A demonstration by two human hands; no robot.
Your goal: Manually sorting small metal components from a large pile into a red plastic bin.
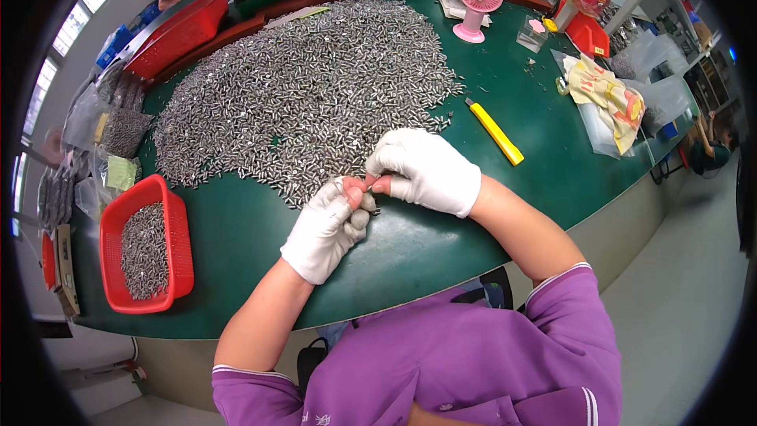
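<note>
A wide heap of small silvery metal pins [307, 87] covers much of the green table [426, 268]. At its near edge my two hands meet, both in white gloves with some bare fingertips. My left hand [327, 225] is closed, its thumb and fingers pinched together. My right hand [426, 170] pinches at the same spot from the right, thumb and index finger pressed close to the left thumb. Between the fingertips a small metal piece seems to show, mostly hidden. A few pins lie just under the hands.
A red basket [185, 248] partly filled with pins stands at the left. To the right lie a yellow utility knife [495, 132] and a printed cloth [603, 102]. A pink fan [477, 4] and a clear box [532, 34] stand farther back. Another red basket [181, 31] is at the far left.
</note>
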